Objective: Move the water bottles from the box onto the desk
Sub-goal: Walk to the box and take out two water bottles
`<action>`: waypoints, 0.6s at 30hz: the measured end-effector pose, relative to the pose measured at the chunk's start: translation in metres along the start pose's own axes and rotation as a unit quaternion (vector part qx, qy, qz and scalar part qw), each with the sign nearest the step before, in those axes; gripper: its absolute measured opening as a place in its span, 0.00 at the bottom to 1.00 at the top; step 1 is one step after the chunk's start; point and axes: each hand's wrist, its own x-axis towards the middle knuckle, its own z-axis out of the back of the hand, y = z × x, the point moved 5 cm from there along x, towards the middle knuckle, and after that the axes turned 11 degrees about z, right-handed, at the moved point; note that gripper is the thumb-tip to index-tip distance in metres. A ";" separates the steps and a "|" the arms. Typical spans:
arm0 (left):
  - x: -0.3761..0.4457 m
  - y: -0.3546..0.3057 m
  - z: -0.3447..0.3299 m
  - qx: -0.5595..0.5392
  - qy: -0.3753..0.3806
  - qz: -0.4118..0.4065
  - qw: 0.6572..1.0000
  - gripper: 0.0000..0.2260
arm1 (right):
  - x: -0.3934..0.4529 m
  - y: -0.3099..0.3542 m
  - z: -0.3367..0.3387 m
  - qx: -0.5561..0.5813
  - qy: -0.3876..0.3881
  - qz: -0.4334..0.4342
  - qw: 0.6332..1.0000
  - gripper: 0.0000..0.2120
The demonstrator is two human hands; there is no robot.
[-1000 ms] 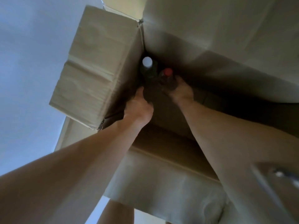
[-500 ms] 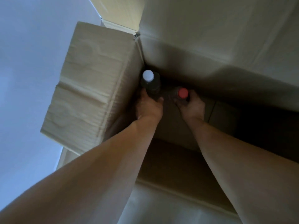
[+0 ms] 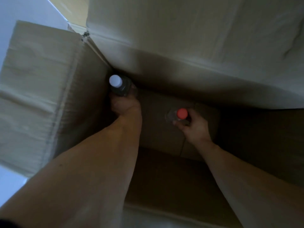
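Inside a deep cardboard box [image 3: 181, 46] on a pale floor [image 3: 24, 7], the left hand [image 3: 125, 104] wraps a white-capped bottle [image 3: 119, 86] in the far-left corner; the right hand [image 3: 195, 127] pinches a red-capped bottle [image 3: 178, 115] mid-box.

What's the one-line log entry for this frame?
phase: lifting | left hand: white-cap bottle | right hand: red-cap bottle | both inside box | desk: unseen
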 end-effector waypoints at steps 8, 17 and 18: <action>-0.029 0.010 0.019 0.082 0.133 -0.086 0.984 0.22 | -0.024 -0.011 0.013 0.079 0.004 -0.026 0.996 0.26; -0.088 0.021 0.058 0.126 0.301 -0.012 0.945 0.16 | -0.058 0.021 0.050 0.206 0.043 -0.049 0.976 0.19; -0.095 0.019 0.065 0.125 0.328 0.000 0.937 0.16 | -0.062 0.026 0.056 0.225 0.045 -0.055 0.972 0.19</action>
